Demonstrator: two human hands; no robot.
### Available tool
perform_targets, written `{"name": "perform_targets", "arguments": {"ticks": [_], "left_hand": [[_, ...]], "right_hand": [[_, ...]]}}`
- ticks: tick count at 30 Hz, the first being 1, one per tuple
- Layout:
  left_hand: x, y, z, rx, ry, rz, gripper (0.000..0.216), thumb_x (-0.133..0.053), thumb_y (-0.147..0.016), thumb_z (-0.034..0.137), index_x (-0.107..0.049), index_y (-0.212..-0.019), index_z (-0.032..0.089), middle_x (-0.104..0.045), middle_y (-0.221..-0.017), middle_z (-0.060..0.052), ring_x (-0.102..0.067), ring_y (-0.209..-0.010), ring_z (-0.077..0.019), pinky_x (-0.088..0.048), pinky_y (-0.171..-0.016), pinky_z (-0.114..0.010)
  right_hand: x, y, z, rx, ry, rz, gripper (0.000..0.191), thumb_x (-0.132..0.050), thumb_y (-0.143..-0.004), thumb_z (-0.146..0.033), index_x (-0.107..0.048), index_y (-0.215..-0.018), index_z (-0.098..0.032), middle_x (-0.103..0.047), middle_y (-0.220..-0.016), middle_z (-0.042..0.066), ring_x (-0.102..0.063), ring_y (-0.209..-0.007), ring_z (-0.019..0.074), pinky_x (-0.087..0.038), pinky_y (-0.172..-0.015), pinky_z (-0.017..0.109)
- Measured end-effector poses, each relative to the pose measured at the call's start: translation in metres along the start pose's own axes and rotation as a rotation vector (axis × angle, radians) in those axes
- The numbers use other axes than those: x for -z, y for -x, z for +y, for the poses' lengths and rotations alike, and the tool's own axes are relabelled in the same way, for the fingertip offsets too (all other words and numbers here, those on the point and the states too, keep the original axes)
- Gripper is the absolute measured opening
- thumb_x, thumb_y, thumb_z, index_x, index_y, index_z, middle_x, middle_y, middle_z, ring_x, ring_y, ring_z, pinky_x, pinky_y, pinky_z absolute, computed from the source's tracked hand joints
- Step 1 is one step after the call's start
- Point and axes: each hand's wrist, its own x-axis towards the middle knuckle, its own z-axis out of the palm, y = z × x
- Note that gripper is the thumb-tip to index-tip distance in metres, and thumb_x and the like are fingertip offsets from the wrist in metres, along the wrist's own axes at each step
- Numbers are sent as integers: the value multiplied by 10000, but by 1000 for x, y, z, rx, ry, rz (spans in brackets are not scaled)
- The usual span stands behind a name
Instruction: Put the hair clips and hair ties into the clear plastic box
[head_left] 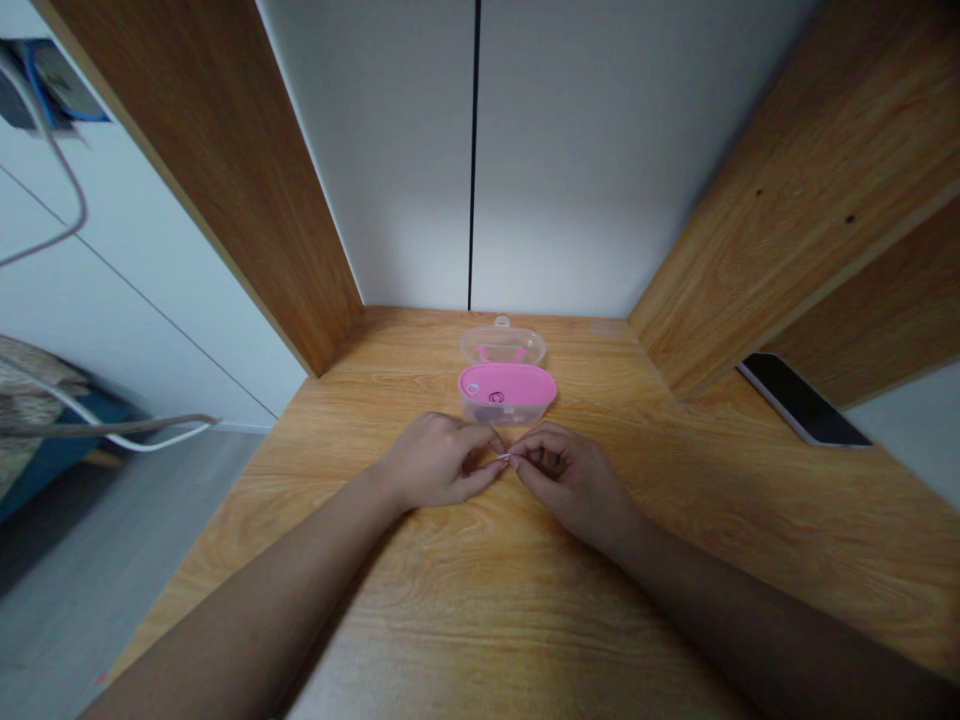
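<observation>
My left hand (448, 461) and my right hand (568, 474) meet above the table, just in front of a small oval box. Thumb and fingertips of both are pinched on a thin pale band (503, 456), which looks like a small elastic and is partly hidden by the fingers. The clear plastic box (487, 412) has a pink tray (517, 380) on top. Lying on that tray are a light-coloured loop (472, 389) and dark thin loops (496, 398). Behind, the transparent lid (504, 346) with pink parts stands open.
The wooden table (420, 620) runs back to white panels (397, 150), with wooden boards at both sides. A dark-screened phone (806, 400) lies at the right. White cables (75, 205) hang at the left, past the table's edge.
</observation>
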Motion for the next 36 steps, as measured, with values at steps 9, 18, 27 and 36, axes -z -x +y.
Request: {"name": "perform_targets", "arguments": {"ticks": [9,18,27,36], "left_hand": [[0,0,-1,-13,-3,-5,221,-534,-928,331,-700,-903,188,-653,-607,17,-603,-531,-122,-447,-552,-239],[0,0,-1,-23,28,37,189,-550,-904,299,-701,-942,191,-629,-585,27,-579,-505,-111,-429,-527,-221],[1,1,-1,-20,56,42,179,-565,-885,263,-712,-953,188,-652,-613,19,-594,-526,-111,-446,-549,-214],[-1,1,-3,-18,17,39,213,-553,-924,327,-718,-943,194,-648,-601,21,-589,-525,-117,-429,-534,-228]], "right_hand": [[1,0,0,-6,-18,15,89,-629,-817,-174,-703,-784,-209,-605,-694,-12,-541,-627,132,-417,-570,252],[-2,2,4,-23,-33,12,52,-653,-802,-177,-681,-822,-216,-624,-714,-9,-570,-649,140,-450,-591,256],[0,1,0,0,-29,-20,48,-661,-815,-202,-700,-837,-220,-690,-808,18,-643,-744,163,-509,-677,281],[1,1,0,-21,11,-8,101,-616,-846,-194,-713,-824,-214,-644,-715,-3,-582,-653,143,-448,-602,260]]}}
